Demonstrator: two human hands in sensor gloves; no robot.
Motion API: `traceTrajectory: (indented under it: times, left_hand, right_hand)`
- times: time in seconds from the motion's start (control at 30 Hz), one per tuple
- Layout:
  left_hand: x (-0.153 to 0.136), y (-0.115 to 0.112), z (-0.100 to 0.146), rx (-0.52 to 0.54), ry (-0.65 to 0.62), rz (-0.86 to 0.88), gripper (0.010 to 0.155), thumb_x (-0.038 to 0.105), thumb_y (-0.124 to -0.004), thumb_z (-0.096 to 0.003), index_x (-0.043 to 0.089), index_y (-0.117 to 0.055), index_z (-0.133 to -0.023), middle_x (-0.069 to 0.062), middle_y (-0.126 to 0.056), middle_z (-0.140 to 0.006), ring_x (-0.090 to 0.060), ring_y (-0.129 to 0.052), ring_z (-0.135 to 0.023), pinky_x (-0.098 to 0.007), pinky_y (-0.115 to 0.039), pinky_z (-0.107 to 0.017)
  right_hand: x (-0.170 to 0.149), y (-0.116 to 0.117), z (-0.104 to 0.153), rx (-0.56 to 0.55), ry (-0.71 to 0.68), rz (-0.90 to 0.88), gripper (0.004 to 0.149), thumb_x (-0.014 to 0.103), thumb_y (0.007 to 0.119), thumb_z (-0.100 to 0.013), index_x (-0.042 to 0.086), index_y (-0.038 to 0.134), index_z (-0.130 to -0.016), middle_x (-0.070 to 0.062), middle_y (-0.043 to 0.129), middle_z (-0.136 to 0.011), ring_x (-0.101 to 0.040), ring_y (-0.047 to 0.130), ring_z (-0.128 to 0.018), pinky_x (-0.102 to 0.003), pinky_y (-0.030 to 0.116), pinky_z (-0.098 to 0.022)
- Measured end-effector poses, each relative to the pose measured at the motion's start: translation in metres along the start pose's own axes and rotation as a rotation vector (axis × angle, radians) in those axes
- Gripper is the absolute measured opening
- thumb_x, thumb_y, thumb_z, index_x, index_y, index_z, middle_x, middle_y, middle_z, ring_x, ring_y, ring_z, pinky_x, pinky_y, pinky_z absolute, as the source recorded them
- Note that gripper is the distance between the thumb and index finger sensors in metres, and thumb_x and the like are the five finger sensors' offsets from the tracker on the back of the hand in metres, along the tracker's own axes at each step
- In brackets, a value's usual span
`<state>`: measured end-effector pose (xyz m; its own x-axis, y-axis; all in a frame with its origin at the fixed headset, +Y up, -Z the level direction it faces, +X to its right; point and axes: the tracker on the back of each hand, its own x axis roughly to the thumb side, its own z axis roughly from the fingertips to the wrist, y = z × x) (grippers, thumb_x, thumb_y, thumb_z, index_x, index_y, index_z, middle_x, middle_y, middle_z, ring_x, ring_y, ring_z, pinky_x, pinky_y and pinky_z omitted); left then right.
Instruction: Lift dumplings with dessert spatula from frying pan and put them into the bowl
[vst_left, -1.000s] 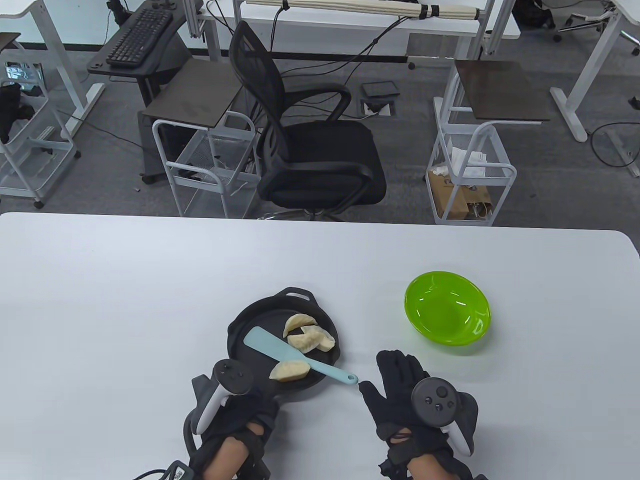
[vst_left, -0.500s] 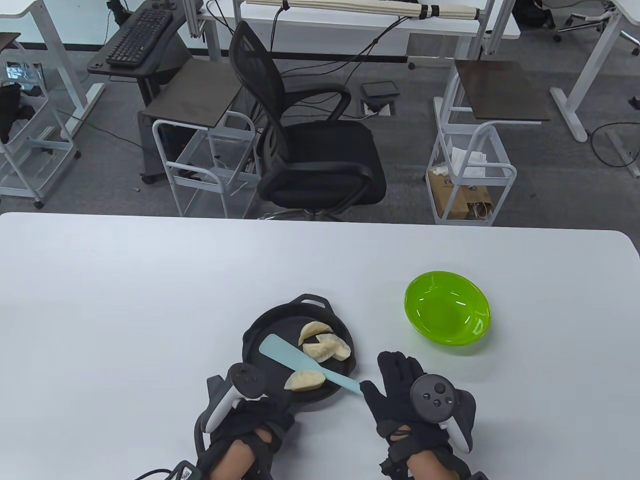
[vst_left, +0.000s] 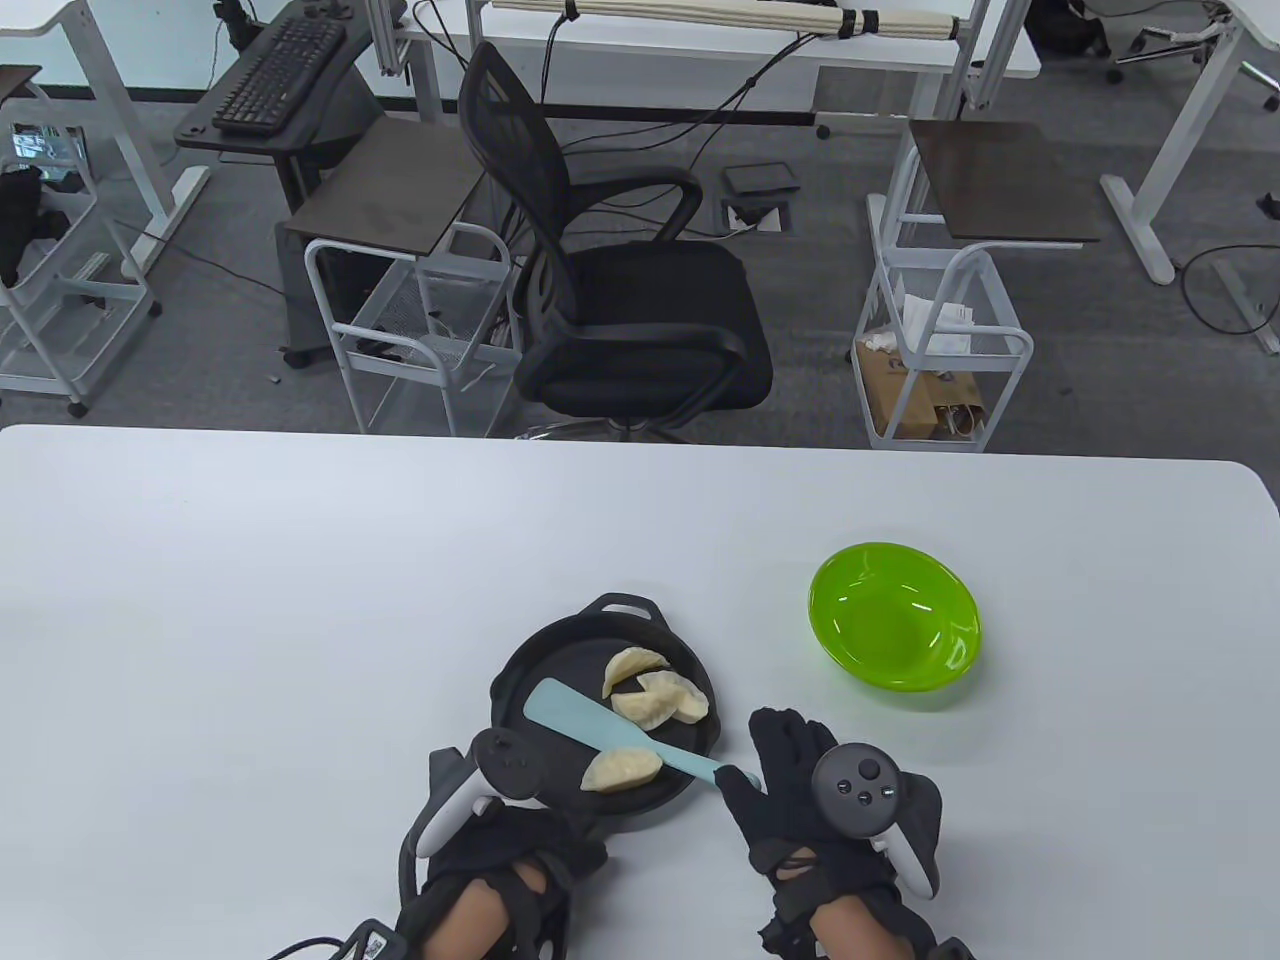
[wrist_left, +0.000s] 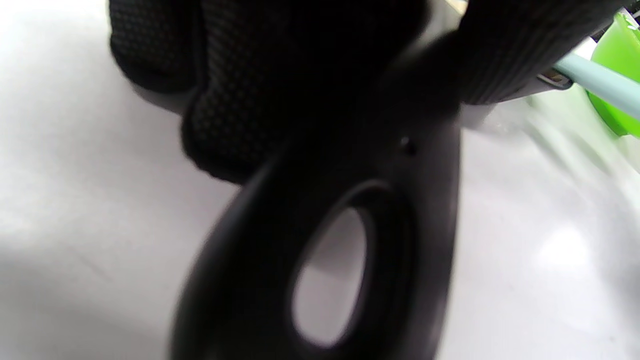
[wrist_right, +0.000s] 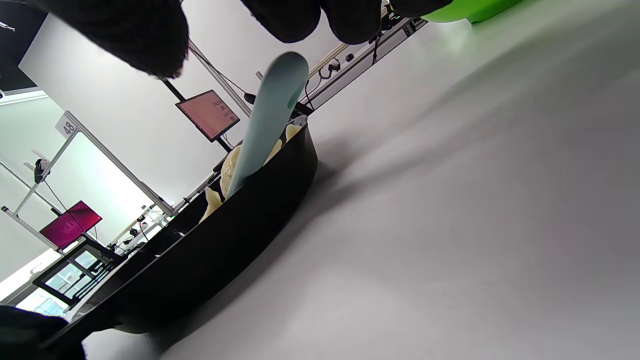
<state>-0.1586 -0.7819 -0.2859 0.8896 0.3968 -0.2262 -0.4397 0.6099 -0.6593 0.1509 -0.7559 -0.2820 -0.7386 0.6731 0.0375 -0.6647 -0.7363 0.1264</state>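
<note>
The black frying pan (vst_left: 556, 662) sits near the table's front edge and holds several pale dumplings (vst_left: 655, 697), one apart (vst_left: 622, 769) at the near rim. A light-blue dessert spatula (vst_left: 572, 713) lies across the pan, its handle sticking out to the right. My left hand (vst_left: 505, 848) grips the pan's handle (wrist_left: 325, 225), which has an oval hole, fingers (wrist_left: 225, 75) curled over it. My right hand (vst_left: 772, 765) lies open on the table, the spatula handle's tip (wrist_right: 272, 115) between thumb and fingers, not gripped. The green bowl (vst_left: 893, 615) stands empty to the right.
The white table (vst_left: 250, 600) stretches wide to the left and back. Beyond its far edge stand a black office chair (vst_left: 620, 300) and wire carts (vst_left: 940, 350).
My left hand has slid the pan, with dumplings and spatula, to the right. The spatula handle's tip now reaches my right hand's thumb. The right hand has barely moved.
</note>
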Motion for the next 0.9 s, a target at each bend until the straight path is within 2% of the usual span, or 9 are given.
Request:
traceTrajectory:
  times: [0.23, 0.5, 0.6, 0.7, 0.9]
  left_hand:
    - [0.001, -0.001, 0.000, -0.026, -0.009, -0.013, 0.062, 0.064, -0.080, -0.0463, 0.018, -0.076, -0.088, 0.004, -0.111, -0.052, -0.020, -0.106, -0.038, -0.049, -0.079, -0.052]
    - [0.002, -0.003, 0.000, -0.040, -0.009, -0.024, 0.065, 0.067, -0.078, -0.0460, 0.020, -0.074, -0.091, 0.005, -0.109, -0.056, -0.021, -0.105, -0.042, -0.048, -0.078, -0.051]
    - [0.003, -0.003, 0.000, -0.044, -0.012, -0.023, 0.065, 0.067, -0.078, -0.0460, 0.020, -0.073, -0.091, 0.005, -0.109, -0.056, -0.021, -0.105, -0.042, -0.048, -0.078, -0.051]
    - [0.003, -0.003, 0.000, -0.048, -0.014, -0.022, 0.065, 0.067, -0.078, -0.0460, 0.020, -0.073, -0.091, 0.005, -0.109, -0.055, -0.021, -0.105, -0.041, -0.048, -0.078, -0.050]
    - [0.003, -0.004, 0.000, -0.054, -0.016, -0.020, 0.065, 0.067, -0.078, -0.0461, 0.020, -0.073, -0.091, 0.005, -0.109, -0.055, -0.021, -0.105, -0.041, -0.048, -0.078, -0.051]
  right_hand:
    - [-0.002, 0.004, -0.004, 0.021, 0.023, 0.034, 0.074, 0.053, 0.074, -0.057, 0.011, 0.044, -0.110, -0.026, 0.042, -0.113, -0.060, 0.040, -0.100, -0.072, 0.023, -0.073]
    - [-0.005, 0.012, -0.012, 0.067, 0.057, 0.091, 0.070, 0.049, 0.078, -0.057, 0.006, 0.054, -0.106, -0.024, 0.068, -0.102, -0.054, 0.065, -0.091, -0.071, 0.035, -0.073]
    - [-0.002, 0.014, -0.014, 0.036, 0.034, 0.149, 0.067, 0.050, 0.080, -0.056, 0.009, 0.059, -0.105, -0.019, 0.078, -0.093, -0.048, 0.074, -0.085, -0.071, 0.040, -0.073]
    - [0.000, 0.017, -0.015, 0.048, 0.023, 0.183, 0.067, 0.052, 0.081, -0.055, 0.011, 0.061, -0.104, -0.015, 0.082, -0.088, -0.045, 0.077, -0.083, -0.071, 0.041, -0.073]
    - [0.007, 0.019, -0.016, 0.034, -0.008, 0.214, 0.057, 0.045, 0.085, -0.055, 0.013, 0.070, -0.100, -0.010, 0.086, -0.083, -0.040, 0.082, -0.080, -0.071, 0.044, -0.074]
